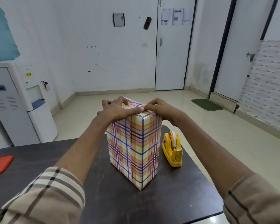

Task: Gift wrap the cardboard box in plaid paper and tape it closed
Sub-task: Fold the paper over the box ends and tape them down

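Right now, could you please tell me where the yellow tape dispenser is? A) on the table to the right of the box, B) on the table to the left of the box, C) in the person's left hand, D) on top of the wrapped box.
A: the yellow tape dispenser stands on the dark table just right of the plaid-wrapped box, while the left hand and right hand are on the box's top.

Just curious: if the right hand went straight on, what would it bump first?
Probably the left hand: the right hand points at it across the top of the box; their thumbs seemingly touch.
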